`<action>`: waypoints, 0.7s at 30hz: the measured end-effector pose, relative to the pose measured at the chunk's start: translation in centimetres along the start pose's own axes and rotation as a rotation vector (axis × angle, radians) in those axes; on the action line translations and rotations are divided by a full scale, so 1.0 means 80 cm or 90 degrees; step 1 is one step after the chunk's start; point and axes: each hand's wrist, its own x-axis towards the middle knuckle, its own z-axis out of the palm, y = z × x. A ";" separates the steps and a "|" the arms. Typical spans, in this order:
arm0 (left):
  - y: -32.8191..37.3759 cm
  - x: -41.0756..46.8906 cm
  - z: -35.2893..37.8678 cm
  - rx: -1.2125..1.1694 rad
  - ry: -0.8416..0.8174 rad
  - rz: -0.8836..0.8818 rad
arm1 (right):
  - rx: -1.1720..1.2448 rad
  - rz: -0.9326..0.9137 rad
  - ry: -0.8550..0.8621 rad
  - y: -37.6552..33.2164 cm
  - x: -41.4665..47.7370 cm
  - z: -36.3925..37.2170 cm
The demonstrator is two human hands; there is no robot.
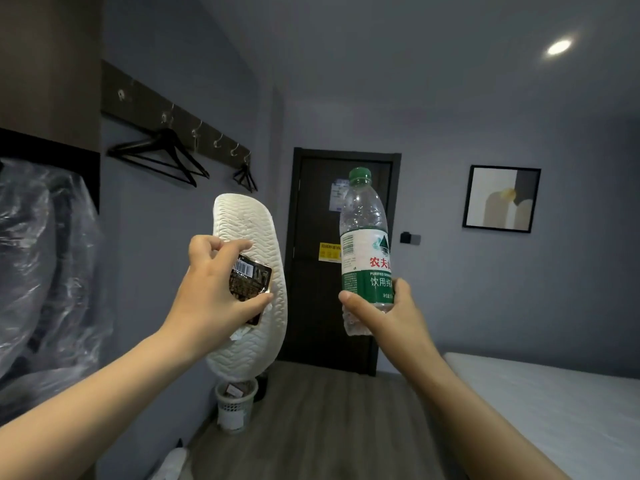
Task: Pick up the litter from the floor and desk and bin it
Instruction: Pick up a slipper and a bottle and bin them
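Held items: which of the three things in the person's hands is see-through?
The green-capped water bottle in the right hand: clear plastic. The white slipper and dark barcode wrapper, both in the left hand, are opaque.

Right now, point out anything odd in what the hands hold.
The left hand grips a white slipper, sole facing out, along with a dark wrapper; footwear looks odd as litter. The right hand holds an ordinary bottle.

Single head-worn cam, wide-angle. Faces forward down the room at the door point(341, 258), pitched roughly level: ceiling light point(558, 46) upper right of frame, floor point(311, 427) bottom centre. Left hand point(211, 296) and right hand point(388, 313) sit close up mid-frame; bin point(235, 407) farther back, lower centre.
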 end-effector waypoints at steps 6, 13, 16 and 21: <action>-0.069 0.061 0.094 0.014 -0.018 -0.028 | 0.026 0.028 -0.029 0.079 0.107 0.028; -0.166 0.133 0.212 0.004 -0.026 -0.045 | 0.028 0.041 -0.040 0.175 0.234 0.063; -0.221 0.164 0.269 -0.007 -0.035 -0.060 | 0.021 0.044 -0.044 0.220 0.300 0.085; -0.311 0.236 0.348 -0.032 -0.036 -0.089 | 0.024 0.070 -0.042 0.286 0.417 0.125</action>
